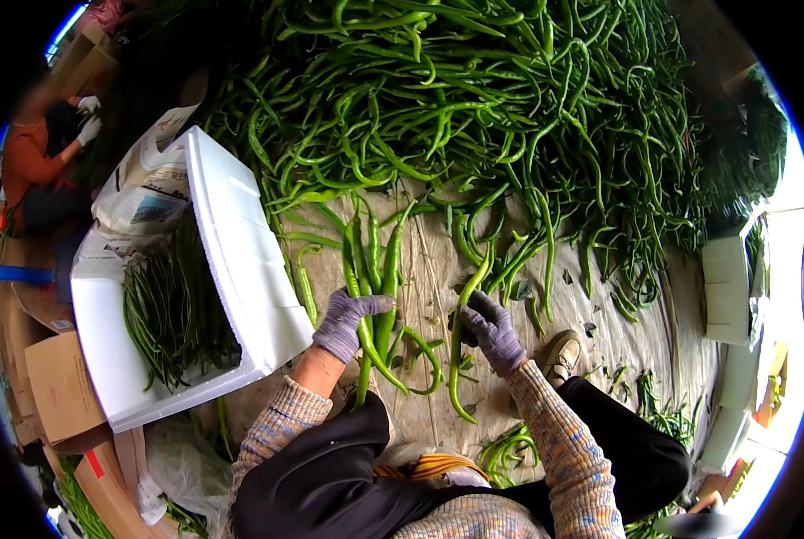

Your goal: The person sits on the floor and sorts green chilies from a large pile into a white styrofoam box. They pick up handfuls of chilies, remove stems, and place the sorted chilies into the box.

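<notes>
Several long green chili peppers [389, 269] stand bunched in my left hand [345, 325], which wears a grey-purple knit glove. Their stem ends point away from me. A single lighter green chili pepper [460, 337] is held in my right hand [493, 330], gloved the same way, with its curved tip hanging toward me. Both hands are over a brown ground sheet [415, 418]. A huge heap of green chili peppers [442, 101] spreads beyond them, with loose ones trailing down to the hands.
On the left, a tilted white foam box [247, 222], lined with printed paper [152, 195], holds long peppers [172, 303]. Cardboard boxes [61, 384] stand beside it. A co-worker in orange with white gloves [34, 158] sits beyond. More foam boxes [725, 290] line the right side.
</notes>
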Motion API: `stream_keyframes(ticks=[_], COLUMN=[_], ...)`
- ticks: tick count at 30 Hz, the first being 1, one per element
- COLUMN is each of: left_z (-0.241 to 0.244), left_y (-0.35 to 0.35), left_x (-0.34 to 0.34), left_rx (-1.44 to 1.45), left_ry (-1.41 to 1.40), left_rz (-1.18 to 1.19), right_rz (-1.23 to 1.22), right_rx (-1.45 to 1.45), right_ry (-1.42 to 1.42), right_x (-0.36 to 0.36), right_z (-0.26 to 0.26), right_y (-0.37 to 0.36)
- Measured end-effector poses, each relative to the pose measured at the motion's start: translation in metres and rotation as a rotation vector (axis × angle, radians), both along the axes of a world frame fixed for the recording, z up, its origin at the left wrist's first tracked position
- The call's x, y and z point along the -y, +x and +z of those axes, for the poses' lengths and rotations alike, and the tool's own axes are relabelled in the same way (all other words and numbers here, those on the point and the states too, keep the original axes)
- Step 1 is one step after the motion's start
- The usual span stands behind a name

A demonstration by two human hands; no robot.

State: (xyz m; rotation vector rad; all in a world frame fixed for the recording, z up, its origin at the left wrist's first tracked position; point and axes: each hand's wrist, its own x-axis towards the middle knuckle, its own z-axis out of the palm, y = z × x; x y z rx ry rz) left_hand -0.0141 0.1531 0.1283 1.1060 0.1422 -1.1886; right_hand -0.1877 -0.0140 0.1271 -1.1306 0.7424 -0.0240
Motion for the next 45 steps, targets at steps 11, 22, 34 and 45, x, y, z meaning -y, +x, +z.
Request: stream_keyframes(ticks=[11, 22, 34, 45], left_z=[-0.014, -0.026, -0.008, -0.019], left_y=[-0.027, 0.002, 0.028, -0.011], left_x=[0.012, -0.011, -0.019, 0.016], left_rx=[0.051, -0.125, 0.140, 0.210], left_ry=[0.249, 0.095, 0.060, 0.235], left_rz=[0.208, 0.195, 0.266, -0.032], right_rz=[0.351, 0.031, 0.659, 0.081], right_rx=[-0.345, 0.158, -0.605, -0.016], right_ry=[-1.275, -0.690, -0.714, -0.389], right_x=[-0.064, -0.059, -0.029, -0.031], right_z=[0.008, -0.018, -0.101, -0.024], right_y=[0.073, 0.060, 0.008, 0.044])
